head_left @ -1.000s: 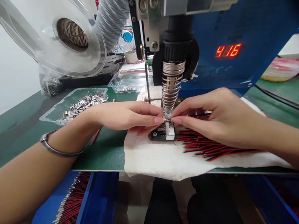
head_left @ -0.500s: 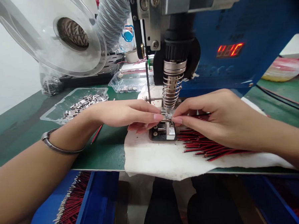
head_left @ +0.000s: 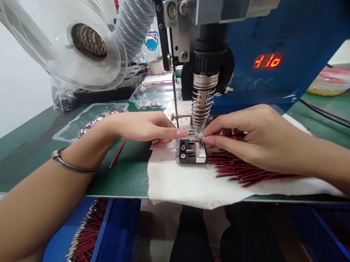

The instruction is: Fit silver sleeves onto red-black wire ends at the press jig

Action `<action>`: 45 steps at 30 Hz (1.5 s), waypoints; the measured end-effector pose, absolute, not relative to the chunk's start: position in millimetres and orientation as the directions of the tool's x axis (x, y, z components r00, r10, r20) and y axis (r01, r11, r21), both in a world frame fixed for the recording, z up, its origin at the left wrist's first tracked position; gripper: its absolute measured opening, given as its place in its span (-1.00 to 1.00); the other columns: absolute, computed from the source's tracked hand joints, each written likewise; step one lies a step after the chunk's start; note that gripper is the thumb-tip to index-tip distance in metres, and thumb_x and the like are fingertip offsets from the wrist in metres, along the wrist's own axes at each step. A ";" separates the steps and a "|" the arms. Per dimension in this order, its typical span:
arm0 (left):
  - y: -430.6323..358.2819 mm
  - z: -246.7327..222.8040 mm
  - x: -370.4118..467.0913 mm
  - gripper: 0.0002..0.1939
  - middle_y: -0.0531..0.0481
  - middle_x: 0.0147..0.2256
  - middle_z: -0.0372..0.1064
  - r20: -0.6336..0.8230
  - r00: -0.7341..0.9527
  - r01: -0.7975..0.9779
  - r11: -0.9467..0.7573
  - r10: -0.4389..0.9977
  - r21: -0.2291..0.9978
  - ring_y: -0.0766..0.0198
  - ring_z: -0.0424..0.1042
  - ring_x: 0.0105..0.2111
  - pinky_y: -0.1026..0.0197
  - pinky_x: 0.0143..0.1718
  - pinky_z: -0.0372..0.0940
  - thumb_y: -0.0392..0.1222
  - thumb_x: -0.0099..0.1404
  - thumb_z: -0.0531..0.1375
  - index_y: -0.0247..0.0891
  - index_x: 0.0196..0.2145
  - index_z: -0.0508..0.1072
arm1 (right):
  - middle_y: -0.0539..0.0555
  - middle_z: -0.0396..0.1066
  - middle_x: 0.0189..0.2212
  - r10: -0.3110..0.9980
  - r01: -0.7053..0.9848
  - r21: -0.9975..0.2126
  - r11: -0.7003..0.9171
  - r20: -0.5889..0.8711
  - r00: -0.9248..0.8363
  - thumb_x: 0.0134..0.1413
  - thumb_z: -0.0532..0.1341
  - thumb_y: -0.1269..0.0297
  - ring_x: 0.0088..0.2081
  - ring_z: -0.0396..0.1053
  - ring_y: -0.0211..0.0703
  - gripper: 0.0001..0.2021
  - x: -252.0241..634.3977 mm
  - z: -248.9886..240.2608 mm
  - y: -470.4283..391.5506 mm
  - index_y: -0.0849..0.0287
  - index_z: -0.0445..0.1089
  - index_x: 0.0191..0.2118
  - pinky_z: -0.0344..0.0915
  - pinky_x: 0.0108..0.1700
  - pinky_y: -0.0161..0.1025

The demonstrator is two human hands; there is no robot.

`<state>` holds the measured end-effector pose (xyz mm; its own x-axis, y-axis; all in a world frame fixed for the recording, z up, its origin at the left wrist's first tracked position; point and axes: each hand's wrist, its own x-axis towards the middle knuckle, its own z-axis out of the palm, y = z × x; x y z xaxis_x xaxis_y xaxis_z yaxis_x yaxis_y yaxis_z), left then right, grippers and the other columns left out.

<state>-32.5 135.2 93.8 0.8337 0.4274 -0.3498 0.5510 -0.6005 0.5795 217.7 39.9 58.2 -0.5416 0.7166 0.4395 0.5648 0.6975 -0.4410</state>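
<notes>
Right hand (head_left: 251, 136) appears to pinch a thin red-and-black wire (head_left: 240, 135) at the black-and-silver metal fixture (head_left: 200, 152), near the front edge of the green bench (head_left: 127, 180). Left hand (head_left: 145, 126) beside it, thumb extended; hold cannot be told. A slipping pinch could misalign the wire.

The only figures clear enough to make out are in the number display (head_left: 268, 61) on the front of the blue box (head_left: 292, 80). Its red strokes are only partly lit and look like "-11o": a short bar joined to an upright, then a second upright, then a small low ring. Which full number they belong to cannot be told. Just above the display is a small line of dark lettering (head_left: 276, 45), too blurred to read. A dark column of characters (head_left: 254, 29) at its upper left and the faint marks (head_left: 257, 83) below it are also illegible
</notes>
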 end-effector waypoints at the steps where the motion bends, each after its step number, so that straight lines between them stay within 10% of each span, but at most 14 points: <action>1: 136.0 93.8 -33.2 -0.37 0.04 -0.62 0.34 -0.347 0.811 0.583 -0.605 0.470 0.542 0.33 0.28 -0.59 0.28 -0.50 0.24 0.31 0.41 0.22 -0.22 -0.61 0.35 | -0.01 0.61 -0.45 0.716 0.566 -0.439 0.698 0.440 -0.542 0.37 0.25 0.32 -0.50 0.41 -0.24 -0.80 217.3 58.5 39.8 0.20 0.65 -0.23 0.24 -0.37 -0.25; 16: 140.0 85.7 -34.5 -0.41 0.09 -0.63 0.31 0.146 0.813 0.519 -0.815 0.564 0.257 0.37 0.24 -0.63 0.21 -0.51 0.08 0.41 0.17 0.34 -0.20 -0.53 0.40 | -0.01 0.61 -0.45 0.727 0.584 -0.432 0.687 0.425 -0.540 0.37 0.24 0.33 -0.52 0.39 -0.22 -0.79 219.0 60.1 39.8 0.18 0.65 -0.23 0.24 -0.37 -0.21; 45: 135.4 88.1 -33.2 -0.41 0.11 -0.63 0.25 0.135 0.826 0.516 -0.830 0.547 0.210 0.35 0.22 -0.61 0.21 -0.47 0.07 0.39 0.19 0.35 -0.17 -0.53 0.31 | 0.02 0.65 -0.41 0.734 0.588 -0.440 0.679 0.420 -0.534 0.33 0.25 0.34 -0.49 0.46 -0.16 -0.81 218.2 61.9 39.6 0.13 0.65 -0.25 0.32 -0.31 -0.20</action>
